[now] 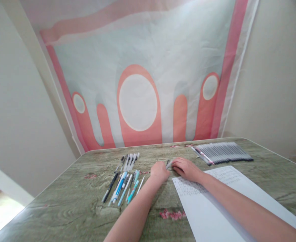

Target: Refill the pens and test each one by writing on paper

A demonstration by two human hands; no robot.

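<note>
A slim, pale grey pen (168, 164) spans the small gap between my two hands above the wooden table. My left hand (160, 170) is closed in a fist around its left end. On the other side, the bent fingers of my right hand (187, 169) are closed at the pen's right end, which they hide. My right wrist and forearm cross a white paper sheet (208, 208) with rows of handwriting near its top. Left of my left hand lies a group of blue, white and black pens (120, 188), with several clear pen caps or short pens (131, 161) behind them.
A neat row of several clear pens with dark ends (223, 152) lies at the back right, one reddish pen (204, 156) at its left side. The wood-patterned table (69, 201) has printed pink flowers. Behind it hangs a red and grey patterned cloth (168, 50).
</note>
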